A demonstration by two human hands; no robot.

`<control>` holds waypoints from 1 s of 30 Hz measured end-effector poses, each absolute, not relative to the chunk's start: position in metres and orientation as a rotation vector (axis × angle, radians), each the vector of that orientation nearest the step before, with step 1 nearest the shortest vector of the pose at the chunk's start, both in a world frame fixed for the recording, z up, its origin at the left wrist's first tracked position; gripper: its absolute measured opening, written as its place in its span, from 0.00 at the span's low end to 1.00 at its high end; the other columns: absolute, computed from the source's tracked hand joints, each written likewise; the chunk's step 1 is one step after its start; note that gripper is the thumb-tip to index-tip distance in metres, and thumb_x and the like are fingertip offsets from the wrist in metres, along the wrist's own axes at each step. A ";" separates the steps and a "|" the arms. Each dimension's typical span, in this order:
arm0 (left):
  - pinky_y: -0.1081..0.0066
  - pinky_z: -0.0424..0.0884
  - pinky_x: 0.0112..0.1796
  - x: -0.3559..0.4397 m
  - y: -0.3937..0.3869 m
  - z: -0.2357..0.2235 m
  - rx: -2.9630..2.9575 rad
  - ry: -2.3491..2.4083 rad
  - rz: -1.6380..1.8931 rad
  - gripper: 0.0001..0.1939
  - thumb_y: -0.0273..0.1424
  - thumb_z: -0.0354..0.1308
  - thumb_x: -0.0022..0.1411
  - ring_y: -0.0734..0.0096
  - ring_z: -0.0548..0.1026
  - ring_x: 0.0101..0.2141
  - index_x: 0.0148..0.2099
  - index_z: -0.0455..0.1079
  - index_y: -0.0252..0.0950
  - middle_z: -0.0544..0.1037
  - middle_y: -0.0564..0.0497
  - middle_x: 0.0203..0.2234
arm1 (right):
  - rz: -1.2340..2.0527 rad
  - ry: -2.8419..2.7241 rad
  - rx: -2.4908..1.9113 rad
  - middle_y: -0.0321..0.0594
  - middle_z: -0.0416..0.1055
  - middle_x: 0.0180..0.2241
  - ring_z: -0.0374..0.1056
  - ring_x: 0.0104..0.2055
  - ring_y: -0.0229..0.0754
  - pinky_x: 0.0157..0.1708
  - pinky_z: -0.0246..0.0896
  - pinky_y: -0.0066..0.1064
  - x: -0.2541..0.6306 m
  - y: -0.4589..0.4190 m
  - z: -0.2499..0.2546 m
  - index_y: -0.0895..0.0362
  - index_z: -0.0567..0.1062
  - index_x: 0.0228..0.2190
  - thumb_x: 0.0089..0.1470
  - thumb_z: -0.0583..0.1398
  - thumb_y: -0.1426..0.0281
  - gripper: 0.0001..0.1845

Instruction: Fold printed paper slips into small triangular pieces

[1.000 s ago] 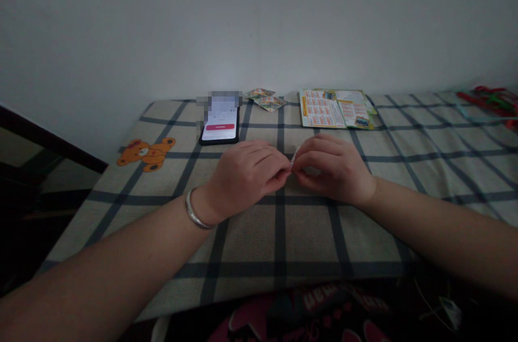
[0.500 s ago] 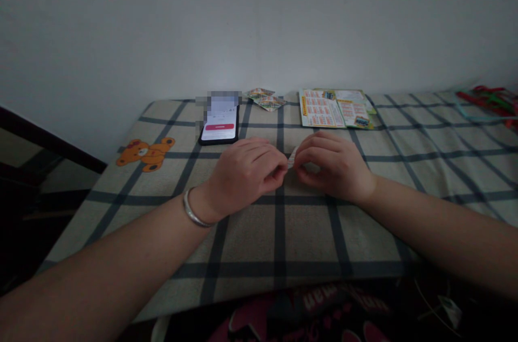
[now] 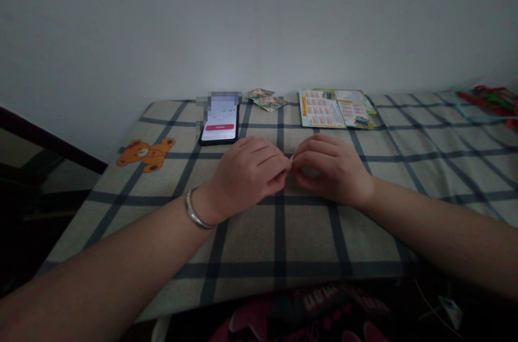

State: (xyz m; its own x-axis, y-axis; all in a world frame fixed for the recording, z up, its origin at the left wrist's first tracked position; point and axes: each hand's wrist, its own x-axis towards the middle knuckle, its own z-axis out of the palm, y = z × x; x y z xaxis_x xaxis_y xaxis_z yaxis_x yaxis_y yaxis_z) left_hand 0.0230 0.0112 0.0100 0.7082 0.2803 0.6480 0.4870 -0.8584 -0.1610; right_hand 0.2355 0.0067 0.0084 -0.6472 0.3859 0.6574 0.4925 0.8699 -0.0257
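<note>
While a pale wall (image 3: 259,24) takes up the back of the view, a checked tablecloth (image 3: 251,239) spreads in front of it, and two bare forearms reach in over the cloth. The left hand (image 3: 251,177) curls over with thumb and fingers pinched together, and the right hand (image 3: 335,169) bends toward it in a rounder pinch; their fingertips all but meet. Near the wall lies a printed card (image 3: 321,110) with rows of red figures, with a lit phone (image 3: 222,121) to its left and a flat orange bear (image 3: 148,156) further left. Two small patterned pieces (image 3: 270,103) overlap between phone and card. A silver bangle (image 3: 193,211) circles the left wrist.

Smallest is a whitish sliver (image 3: 292,158) between the two sets of fingertips, apparently gripped by both, though most of it is hidden. It looks like thin paper: probably light, limp and easy to crease or tear, with little risk of slipping. Its edges, lightly pinched from both sides, seem the best hold.
</note>
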 end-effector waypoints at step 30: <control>0.64 0.69 0.51 0.018 0.022 0.001 -2.947 -1.070 -0.844 0.17 0.21 0.58 0.58 0.65 0.72 0.48 0.51 0.66 0.34 0.74 0.47 0.47 | -0.320 -2.351 -0.477 0.39 0.71 0.29 0.63 0.31 0.39 0.30 0.60 0.32 0.239 0.009 0.009 0.56 0.76 0.31 0.56 0.62 0.71 0.02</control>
